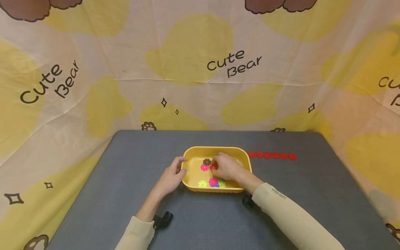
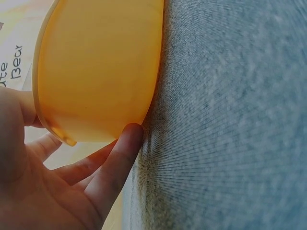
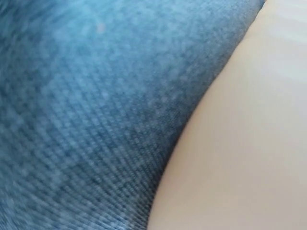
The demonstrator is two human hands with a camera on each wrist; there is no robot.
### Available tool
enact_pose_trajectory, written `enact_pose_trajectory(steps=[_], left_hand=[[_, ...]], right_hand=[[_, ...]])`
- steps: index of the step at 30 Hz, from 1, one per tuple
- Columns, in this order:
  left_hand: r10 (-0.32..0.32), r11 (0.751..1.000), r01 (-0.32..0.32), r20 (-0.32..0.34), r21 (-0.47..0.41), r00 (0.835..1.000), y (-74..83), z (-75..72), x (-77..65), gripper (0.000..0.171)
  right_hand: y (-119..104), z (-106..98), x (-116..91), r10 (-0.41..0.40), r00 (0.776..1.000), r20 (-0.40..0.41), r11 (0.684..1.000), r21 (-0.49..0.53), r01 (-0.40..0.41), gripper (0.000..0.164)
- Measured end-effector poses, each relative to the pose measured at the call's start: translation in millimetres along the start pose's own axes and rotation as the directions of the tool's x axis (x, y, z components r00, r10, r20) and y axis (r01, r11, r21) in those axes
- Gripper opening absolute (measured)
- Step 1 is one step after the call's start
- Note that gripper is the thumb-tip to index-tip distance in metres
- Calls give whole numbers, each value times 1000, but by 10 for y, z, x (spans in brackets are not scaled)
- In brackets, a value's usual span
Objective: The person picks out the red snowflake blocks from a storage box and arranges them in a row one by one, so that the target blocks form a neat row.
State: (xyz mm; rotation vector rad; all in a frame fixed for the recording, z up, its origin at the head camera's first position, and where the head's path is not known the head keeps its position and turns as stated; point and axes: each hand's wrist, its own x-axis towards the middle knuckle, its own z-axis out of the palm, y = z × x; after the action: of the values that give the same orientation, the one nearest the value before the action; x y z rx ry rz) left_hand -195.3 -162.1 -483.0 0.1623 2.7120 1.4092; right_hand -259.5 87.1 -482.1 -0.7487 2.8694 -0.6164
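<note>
A yellow plastic tray [image 1: 215, 149] stands on the grey table. My left hand [image 1: 171, 176] holds its left end, fingers at the rim and thumb against the outer wall; the left wrist view shows this hand [image 2: 53, 177] close against the wall. Inside the tray, my right hand [image 1: 227, 167] pinches a red flower-shaped disc [image 1: 213, 167], partly covered by the fingertips. Beside it lie a brown disc [image 1: 207, 161] and a pink disc [image 1: 204, 167]. Nearer the front wall are a yellow-green disc [image 1: 202, 183], another pink disc [image 1: 213, 181] and some blue and green pieces.
Right of the tray, a row of several joined red discs [image 1: 275, 155] lies on the table [image 1: 140, 152]. A printed cloth [image 1: 187, 62] hangs behind the table's far edge. The right wrist view has only blurred table fabric and a pale sleeve [image 3: 240, 153].
</note>
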Motion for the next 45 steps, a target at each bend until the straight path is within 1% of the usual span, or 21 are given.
enact_pose_trajectory(steps=[4, 14, 19, 24, 32, 38, 45], left_hand=[[-7, 1000, 7, 1, -3, 1000, 4, -3, -3, 36], [-10, 1000, 10, 0, -11, 1000, -9, 2, -9, 37], [-10, 1000, 10, 2, -10, 1000, -15, 2, -3, 37], [-4, 1000, 4, 0, -8, 1000, -21, 6, 1, 37], [1, 1000, -1, 4, -10, 1000, -23, 4, -2, 37], [5, 1000, -5, 5, -16, 1000, -23, 1, -2, 37], [-2, 1000, 2, 3, -8, 1000, -24, 2, 8, 37]], right_hand=[[-8, 7, -4, 3, 1000, 1, 1000, 2, -3, 22], [-1, 24, -16, -8, 1000, -13, 998, 63, 9, 25], [4, 21, -13, -9, 1000, 0, 995, 95, 9, 27], [9, 24, -13, -10, 1000, 14, 995, 102, 9, 26], [9, 29, -23, -57, 998, -2, 996, 75, 57, 20], [-3, 35, -31, -67, 998, -7, 997, 22, 67, 19], [-14, 29, -36, -76, 997, -10, 997, -8, 76, 19]])
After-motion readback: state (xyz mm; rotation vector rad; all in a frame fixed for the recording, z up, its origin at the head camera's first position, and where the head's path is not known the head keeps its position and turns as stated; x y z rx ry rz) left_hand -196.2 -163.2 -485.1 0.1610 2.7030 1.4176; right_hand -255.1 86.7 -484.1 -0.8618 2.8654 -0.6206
